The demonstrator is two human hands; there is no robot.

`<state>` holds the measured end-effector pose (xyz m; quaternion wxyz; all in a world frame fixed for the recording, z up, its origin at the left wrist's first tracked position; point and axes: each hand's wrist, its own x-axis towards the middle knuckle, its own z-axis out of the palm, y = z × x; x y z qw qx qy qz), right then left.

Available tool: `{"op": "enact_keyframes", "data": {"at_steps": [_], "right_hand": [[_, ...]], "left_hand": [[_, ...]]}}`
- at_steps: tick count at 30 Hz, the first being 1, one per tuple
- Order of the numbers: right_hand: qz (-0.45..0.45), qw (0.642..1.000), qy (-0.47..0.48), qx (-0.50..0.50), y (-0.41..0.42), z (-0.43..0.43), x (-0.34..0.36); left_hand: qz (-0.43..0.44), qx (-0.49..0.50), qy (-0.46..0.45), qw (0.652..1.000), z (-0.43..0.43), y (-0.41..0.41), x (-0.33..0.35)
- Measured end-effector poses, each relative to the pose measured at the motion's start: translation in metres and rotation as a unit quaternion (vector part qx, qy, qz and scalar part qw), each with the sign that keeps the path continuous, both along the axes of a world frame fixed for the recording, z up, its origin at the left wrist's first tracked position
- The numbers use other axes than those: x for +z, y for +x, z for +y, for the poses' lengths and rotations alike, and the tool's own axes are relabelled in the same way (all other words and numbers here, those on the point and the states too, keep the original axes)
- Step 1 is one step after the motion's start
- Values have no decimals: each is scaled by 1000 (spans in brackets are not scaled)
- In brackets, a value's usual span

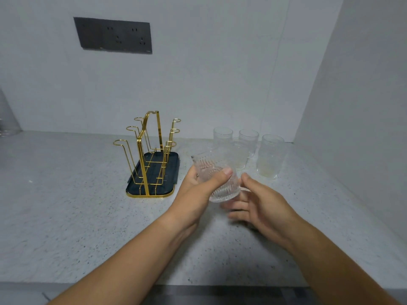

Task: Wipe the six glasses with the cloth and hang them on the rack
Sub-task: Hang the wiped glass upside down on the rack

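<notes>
My left hand [198,190] grips a ribbed clear glass [218,179], tilted with its mouth toward the upper left. My right hand [257,205] is just right of and below the glass, fingers loosely spread under its base, thumb near its side. Several more clear glasses stand upright behind: one at the back [222,135], another [248,139] beside it, a tall one [270,156] on the right, and one partly hidden [239,155] behind the held glass. The gold wire rack [149,150] on a dark tray [154,190] stands to the left, with nothing on its hooks. No cloth is in view.
The speckled grey countertop [77,205] meets a white back wall and a side wall [356,106] on the right. A dark socket panel [113,36] is on the wall. A clear object [6,115] sits at the far left edge. The counter's front edge runs along the bottom.
</notes>
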<state>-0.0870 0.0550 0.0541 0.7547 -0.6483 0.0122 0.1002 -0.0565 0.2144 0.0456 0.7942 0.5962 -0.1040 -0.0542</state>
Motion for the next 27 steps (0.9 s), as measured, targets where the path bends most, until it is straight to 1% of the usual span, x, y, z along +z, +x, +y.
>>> {"op": "enact_keyframes", "data": {"at_steps": [2, 4, 5, 7, 9, 12, 15, 17, 19, 23, 27], "right_hand": [[42, 986, 157, 41, 1, 17, 5], [33, 961, 267, 66, 1, 33, 15], [16, 949, 306, 75, 1, 41, 21], [-12, 935, 349, 66, 2, 55, 34], [-32, 933, 354, 47, 10, 63, 44], [-51, 940, 337, -2, 26, 69, 62], [-78, 952, 291, -52, 45, 70, 79], [-98, 962, 243, -83, 60, 68, 90], [-114, 971, 182, -100, 75, 69, 101], [-144, 984, 34, -96, 113, 79, 126], [-174, 981, -57, -56, 158, 104, 150]], "left_hand": [[-19, 0, -19, 1000, 4, -2, 17], [-33, 5, -31, 999, 8, -5, 33], [-41, 6, -32, 999, 11, -4, 38], [-53, 13, -37, 998, 19, -2, 51], [-62, 19, -42, 997, 29, 4, 62], [-67, 43, -26, 996, 48, 14, 84], [-76, 90, 56, 991, 63, 29, 108], [-103, 109, 126, 981, 73, 40, 125], [-126, 118, 171, 970, 87, 57, 141], [-136, 93, 217, 962, 124, 93, 170], [-156, 71, 259, 951, 155, 130, 182]]}}
